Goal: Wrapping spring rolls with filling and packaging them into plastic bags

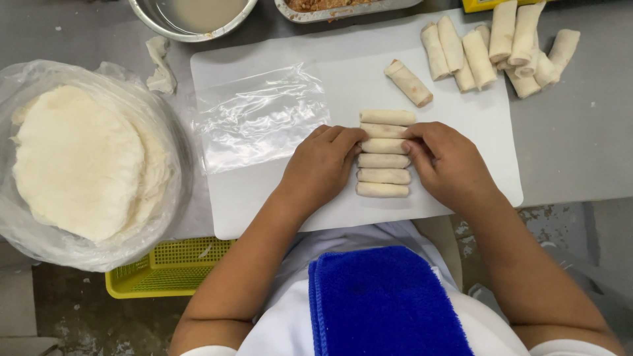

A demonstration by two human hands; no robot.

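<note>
both hands, left hand (321, 165) and right hand (447, 161), loosely squeeze the row of spring rolls (384, 154) endwise, not gripping any; press harder and the soft wrappers could buckle or split

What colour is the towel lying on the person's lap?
The towel is bright blue, shown best in the head view.
</note>
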